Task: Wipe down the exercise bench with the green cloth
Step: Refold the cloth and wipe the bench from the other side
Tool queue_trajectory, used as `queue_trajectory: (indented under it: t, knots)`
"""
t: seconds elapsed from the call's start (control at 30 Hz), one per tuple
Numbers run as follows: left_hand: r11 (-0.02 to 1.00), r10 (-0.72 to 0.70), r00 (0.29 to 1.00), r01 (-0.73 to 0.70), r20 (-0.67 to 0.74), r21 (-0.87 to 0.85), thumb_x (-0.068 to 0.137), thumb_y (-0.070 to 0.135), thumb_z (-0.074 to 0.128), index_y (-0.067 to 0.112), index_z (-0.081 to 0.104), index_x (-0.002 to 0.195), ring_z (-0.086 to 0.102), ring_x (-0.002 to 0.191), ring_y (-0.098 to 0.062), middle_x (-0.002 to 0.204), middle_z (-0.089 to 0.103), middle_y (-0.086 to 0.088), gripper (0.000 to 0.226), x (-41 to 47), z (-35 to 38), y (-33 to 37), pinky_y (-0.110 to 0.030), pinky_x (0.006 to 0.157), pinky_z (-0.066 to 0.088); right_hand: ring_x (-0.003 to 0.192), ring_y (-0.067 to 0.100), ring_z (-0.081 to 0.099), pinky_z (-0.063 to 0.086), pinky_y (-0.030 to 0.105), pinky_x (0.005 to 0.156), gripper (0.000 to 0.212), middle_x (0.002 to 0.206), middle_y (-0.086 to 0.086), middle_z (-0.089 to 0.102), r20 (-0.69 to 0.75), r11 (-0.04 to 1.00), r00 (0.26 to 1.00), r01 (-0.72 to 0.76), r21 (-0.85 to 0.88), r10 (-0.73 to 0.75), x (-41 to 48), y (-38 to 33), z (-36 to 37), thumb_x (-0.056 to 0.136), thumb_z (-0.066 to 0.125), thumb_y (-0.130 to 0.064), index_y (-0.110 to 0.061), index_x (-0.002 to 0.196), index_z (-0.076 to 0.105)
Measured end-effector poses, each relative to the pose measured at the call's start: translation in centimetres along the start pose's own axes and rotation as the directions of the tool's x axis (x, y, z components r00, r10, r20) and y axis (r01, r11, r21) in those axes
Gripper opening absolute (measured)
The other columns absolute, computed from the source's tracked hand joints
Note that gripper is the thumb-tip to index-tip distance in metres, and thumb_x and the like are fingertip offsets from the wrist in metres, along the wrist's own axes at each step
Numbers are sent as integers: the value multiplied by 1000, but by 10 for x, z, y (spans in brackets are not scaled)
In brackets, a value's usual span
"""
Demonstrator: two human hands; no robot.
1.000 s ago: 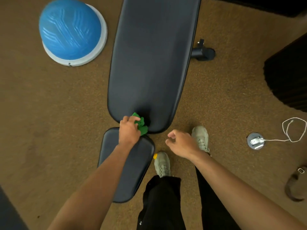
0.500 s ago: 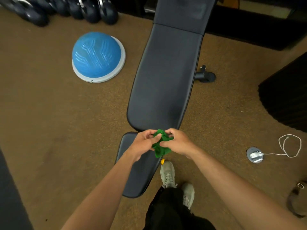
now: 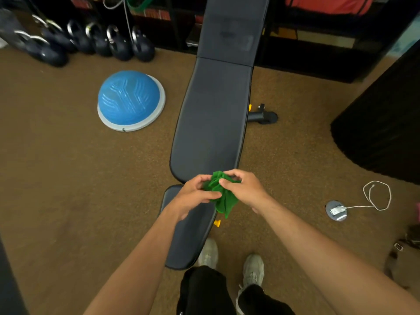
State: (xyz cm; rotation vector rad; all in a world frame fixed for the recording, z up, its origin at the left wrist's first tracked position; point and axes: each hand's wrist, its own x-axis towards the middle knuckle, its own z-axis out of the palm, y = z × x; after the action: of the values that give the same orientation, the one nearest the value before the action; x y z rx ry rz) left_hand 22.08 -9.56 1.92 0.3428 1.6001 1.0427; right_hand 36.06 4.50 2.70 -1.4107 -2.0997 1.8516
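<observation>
A black padded exercise bench point(image 3: 213, 123) runs away from me up the middle of the view, with its short seat pad point(image 3: 188, 237) nearest. Both hands hold a crumpled green cloth point(image 3: 221, 196) in the air above the gap between the two pads. My left hand point(image 3: 195, 194) pinches its left side. My right hand point(image 3: 244, 186) grips its top right, and a corner of the cloth hangs down beside the seat pad.
A blue dome balance trainer point(image 3: 130, 100) sits on the brown carpet left of the bench. Several kettlebells point(image 3: 118, 43) line the back wall. The bench foot point(image 3: 263, 117) sticks out right. A floor outlet with a white cable point(image 3: 336, 210) lies right. My shoes point(image 3: 253, 267) stand beside the seat.
A second ago my left hand alone pressed the cloth on the bench. It lifted the cloth off, my right hand joined, and both now work it in the air. The view has tilted up.
</observation>
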Motion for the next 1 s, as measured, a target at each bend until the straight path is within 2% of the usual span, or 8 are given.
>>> queue_trajectory:
  t: [0.1,0.2,0.3,0.4,0.5,0.57,0.73,1.0]
  knots:
    - [999,-7,1000,8,-27,32,80,12,91,23,69,126,76,108,-20,114,80,-2,53,1,-11,-7,-40,93,62,97,3,68,56,25,85,31,106,-13,71,3,1000,1000,-26,-3,26,0,-1,12,86,81,-40,-32,115,74]
    - [998,-24,999,26,-34,60,83,5,86,21,73,119,78,93,-13,105,82,-3,41,12,-29,-13,-22,69,58,101,3,68,56,27,88,44,109,-15,72,33,997,997,-62,-41,63,7,8,28,76,87,-47,-37,116,72]
    - [987,-56,997,62,-46,147,77,0,88,19,75,111,75,83,-8,99,81,-3,41,29,-55,-24,-17,63,54,106,3,67,51,22,87,54,113,-13,72,62,989,992,-106,-101,112,17,15,51,72,93,-34,-35,121,72]
    - [961,-68,997,76,-39,268,74,3,91,19,77,110,74,89,-13,101,81,-6,41,43,-77,-31,-22,73,60,108,8,69,52,22,89,57,112,-9,74,13,979,989,-145,-140,149,28,22,82,69,93,-26,-31,122,72]
    - [900,-57,995,84,-77,428,59,26,96,36,78,95,77,96,-17,96,81,5,42,56,-99,-40,-37,91,62,106,10,69,49,22,86,55,111,-7,75,-78,964,978,-204,-170,194,36,25,116,70,93,-27,-29,121,73]
    - [834,-49,996,81,-73,546,57,37,94,42,75,90,75,97,-15,96,79,9,38,65,-114,-47,-36,92,60,110,12,68,49,21,90,55,115,-5,74,-116,958,971,-228,-171,210,40,24,136,72,92,-28,-27,123,72]
    - [698,-37,999,51,-35,714,75,38,91,35,76,109,66,103,-15,104,71,6,38,77,-129,-57,-26,83,47,119,15,65,44,20,95,55,125,-3,72,-171,931,951,-292,-221,257,42,31,163,79,86,-33,-27,131,68]
    - [624,-29,998,63,-58,779,76,46,86,26,71,120,65,116,-20,122,69,2,51,96,-124,-88,-33,97,52,119,21,66,52,33,102,53,125,-2,72,-204,910,934,-338,-239,293,57,52,173,82,83,-26,-30,132,66]
